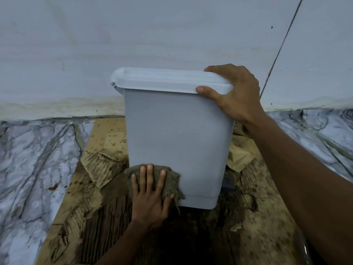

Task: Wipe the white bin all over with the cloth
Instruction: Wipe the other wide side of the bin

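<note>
The white bin (177, 134) stands upright on wet cardboard, its lid (162, 79) closed and its pedal (228, 181) showing at the lower right. My right hand (235, 94) grips the lid's right corner, thumb on the front edge. My left hand (150, 190) lies flat with fingers spread, pressing a grey-brown cloth (172, 178) against the bin's lower left front corner. Most of the cloth is hidden under that hand.
Soggy, torn cardboard (99, 169) covers the floor under and around the bin. Marble floor (34, 159) lies on both sides. A white wall (152, 35) with a stained base stands right behind the bin.
</note>
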Action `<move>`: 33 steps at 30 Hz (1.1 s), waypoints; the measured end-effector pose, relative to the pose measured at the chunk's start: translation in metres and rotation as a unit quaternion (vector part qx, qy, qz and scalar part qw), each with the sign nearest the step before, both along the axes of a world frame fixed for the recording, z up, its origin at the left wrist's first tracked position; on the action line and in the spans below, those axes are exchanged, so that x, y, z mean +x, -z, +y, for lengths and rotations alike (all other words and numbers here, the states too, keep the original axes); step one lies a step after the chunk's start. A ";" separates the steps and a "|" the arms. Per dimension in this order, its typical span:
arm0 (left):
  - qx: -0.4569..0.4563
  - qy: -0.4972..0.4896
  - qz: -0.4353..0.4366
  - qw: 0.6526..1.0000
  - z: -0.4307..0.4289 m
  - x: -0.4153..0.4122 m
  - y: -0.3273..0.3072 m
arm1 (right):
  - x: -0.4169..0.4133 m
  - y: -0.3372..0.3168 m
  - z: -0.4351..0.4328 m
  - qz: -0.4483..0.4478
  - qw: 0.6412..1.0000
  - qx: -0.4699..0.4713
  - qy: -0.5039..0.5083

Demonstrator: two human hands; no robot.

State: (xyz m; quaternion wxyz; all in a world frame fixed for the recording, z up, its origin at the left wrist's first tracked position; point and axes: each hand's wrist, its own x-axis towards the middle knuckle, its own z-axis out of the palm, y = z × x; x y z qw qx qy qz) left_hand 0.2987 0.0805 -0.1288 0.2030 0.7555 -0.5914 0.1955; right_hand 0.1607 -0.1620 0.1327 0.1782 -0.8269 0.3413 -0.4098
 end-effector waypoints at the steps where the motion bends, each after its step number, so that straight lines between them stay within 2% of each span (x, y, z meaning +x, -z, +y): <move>1: -0.009 0.012 -0.006 1.000 -0.007 0.006 -0.012 | -0.001 0.000 0.000 -0.004 1.000 0.001 0.001; 5: -0.067 0.014 -0.018 0.997 -0.061 0.041 -0.095 | -0.001 0.001 -0.003 -0.008 1.000 0.001 0.001; 9: -0.121 -0.006 0.016 0.992 -0.099 0.056 -0.160 | -0.001 0.000 -0.004 -0.005 1.000 -0.002 0.000; 13: -0.129 -0.035 0.041 0.990 -0.076 0.043 -0.115 | -0.002 0.001 -0.003 -0.005 1.000 -0.004 -0.004; 17: -0.091 -0.073 0.095 0.989 -0.026 0.010 -0.034 | 0.000 0.001 -0.002 -0.012 1.000 -0.004 0.000; 20: -0.062 -0.093 0.103 0.988 -0.012 -0.016 -0.001 | 0.000 0.002 -0.002 -0.024 1.000 0.005 -0.002; 22: -0.045 -0.076 0.078 0.993 -0.016 -0.028 0.007 | 0.001 0.002 -0.002 -0.025 1.000 0.006 -0.001; 27: -0.020 0.068 -0.038 0.997 -0.025 -0.047 0.014 | 0.000 0.002 -0.002 -0.024 1.000 0.008 0.002; 33: 0.040 0.187 -0.192 0.963 -0.055 -0.087 -0.002 | 0.000 0.000 0.001 -0.029 0.999 0.018 0.006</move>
